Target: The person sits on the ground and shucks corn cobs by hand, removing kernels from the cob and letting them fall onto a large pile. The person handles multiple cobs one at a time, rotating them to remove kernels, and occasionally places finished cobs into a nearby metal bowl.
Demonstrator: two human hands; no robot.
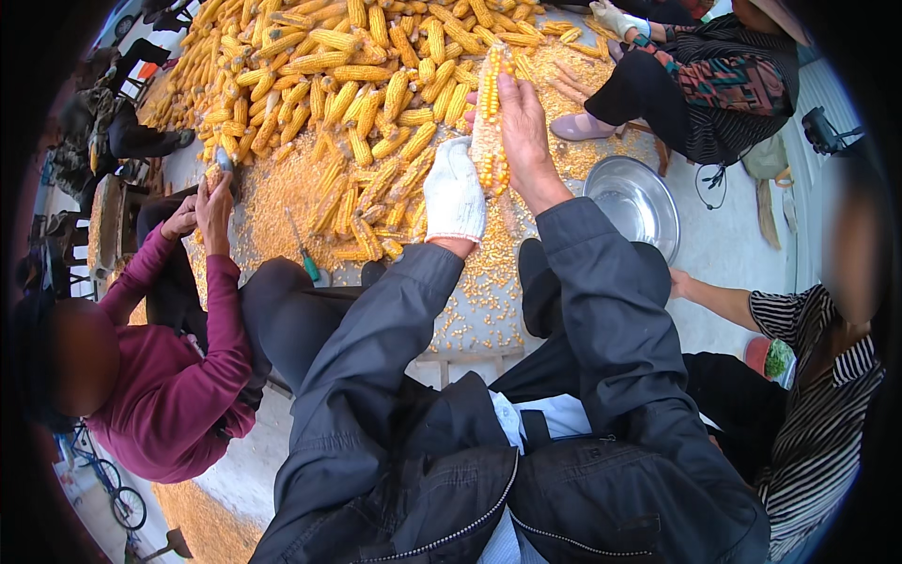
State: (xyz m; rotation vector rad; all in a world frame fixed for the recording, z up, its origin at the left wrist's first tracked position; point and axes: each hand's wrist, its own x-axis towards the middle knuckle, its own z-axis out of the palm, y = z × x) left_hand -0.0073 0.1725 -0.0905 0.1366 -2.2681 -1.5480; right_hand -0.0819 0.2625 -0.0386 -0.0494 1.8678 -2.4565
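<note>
An ear of corn (489,120) stands roughly upright between my two hands, with some rows of yellow kernels left on it and bare pale cob showing along its side. My left hand (456,187), in a white knitted glove, presses against the ear's lower left side. Bare, my right hand (525,137) grips the ear from the right, its thumb lying along the kernels. Beyond and to the left rises a large pile of husked corn ears (338,70). Loose kernels (483,296) lie scattered on the floor below my hands.
A shiny metal basin (634,204) sits right of my knee. A green-handled screwdriver (309,262) stands among kernels at left. A person in a maroon top (169,395) works corn close by on the left; a person in striped clothing (810,423) is at right, another (705,84) at upper right.
</note>
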